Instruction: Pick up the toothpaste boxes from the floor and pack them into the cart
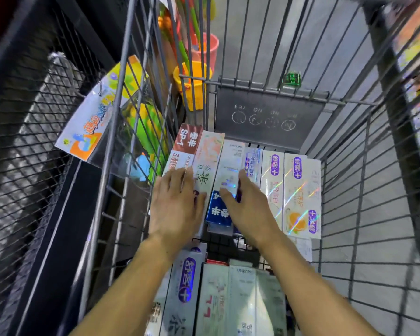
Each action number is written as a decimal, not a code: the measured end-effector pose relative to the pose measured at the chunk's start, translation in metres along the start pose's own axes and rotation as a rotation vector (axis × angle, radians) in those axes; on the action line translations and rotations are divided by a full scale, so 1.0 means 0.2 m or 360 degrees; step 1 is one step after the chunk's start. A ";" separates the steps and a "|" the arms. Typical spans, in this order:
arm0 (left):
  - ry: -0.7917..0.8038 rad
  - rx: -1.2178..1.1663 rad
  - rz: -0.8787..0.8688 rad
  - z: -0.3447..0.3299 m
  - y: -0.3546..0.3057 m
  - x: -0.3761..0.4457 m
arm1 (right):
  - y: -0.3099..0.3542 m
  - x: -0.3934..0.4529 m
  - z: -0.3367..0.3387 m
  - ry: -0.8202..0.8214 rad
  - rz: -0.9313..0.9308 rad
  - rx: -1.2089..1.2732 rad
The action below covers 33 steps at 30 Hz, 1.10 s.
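Note:
Several toothpaste boxes lie side by side in a row on the floor of the wire cart (364, 180), among them a brown-and-white box (185, 144), a pale green box (209, 154), a white-and-blue box (224, 170) and two holographic white boxes (301, 190). My left hand (175, 204) lies flat with straight fingers on the leftmost boxes. My right hand (249, 202) rests with fingers extended on the white-and-blue box and its neighbour. A second row of boxes (218, 299) lies nearer to me, partly hidden by my forearms.
The cart's grey plastic end panel (267, 117) stands behind the far row. Outside the cart on the left hang toy packages (95, 117) on a black mesh rack (29, 141), with yellow and pink buckets (194, 78) beyond. Grey floor shows through the bars at right.

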<state>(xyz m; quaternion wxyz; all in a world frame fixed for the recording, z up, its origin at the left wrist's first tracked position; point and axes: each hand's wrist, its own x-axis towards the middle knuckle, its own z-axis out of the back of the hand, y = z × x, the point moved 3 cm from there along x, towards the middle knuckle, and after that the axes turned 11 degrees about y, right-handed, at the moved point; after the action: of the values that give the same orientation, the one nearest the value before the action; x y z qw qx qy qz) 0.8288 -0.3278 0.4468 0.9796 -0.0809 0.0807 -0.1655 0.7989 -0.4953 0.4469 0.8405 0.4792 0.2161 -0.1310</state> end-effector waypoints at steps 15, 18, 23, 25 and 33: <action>0.0293 0.0377 -0.0578 1.02 -0.46 -0.53 | 0.50 -1.27 0.65 0.0029 -0.0060 -0.1402; 0.0366 0.0389 -0.0745 1.22 -0.68 -0.69 | 0.54 -1.65 0.76 -0.0151 -0.0234 -0.1417; 0.0184 0.0413 -0.1271 1.44 -1.22 -0.96 | 0.45 -2.39 0.90 -0.0529 -0.0534 -0.1268; 0.0148 0.0472 -0.1413 1.51 -1.48 -1.14 | 0.32 -2.70 0.93 -0.0672 -0.0691 -0.1221; 0.0039 0.0697 -0.2022 1.42 -2.50 -2.13 | -0.35 -4.10 0.77 -0.1098 -0.1272 -0.0719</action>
<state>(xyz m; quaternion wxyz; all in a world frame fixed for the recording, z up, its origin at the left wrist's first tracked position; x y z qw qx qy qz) 0.3291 -0.6123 0.8710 0.6848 0.0898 -0.0069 -0.7231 0.0903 -0.6538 0.8638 0.8291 0.0985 0.1163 -0.5379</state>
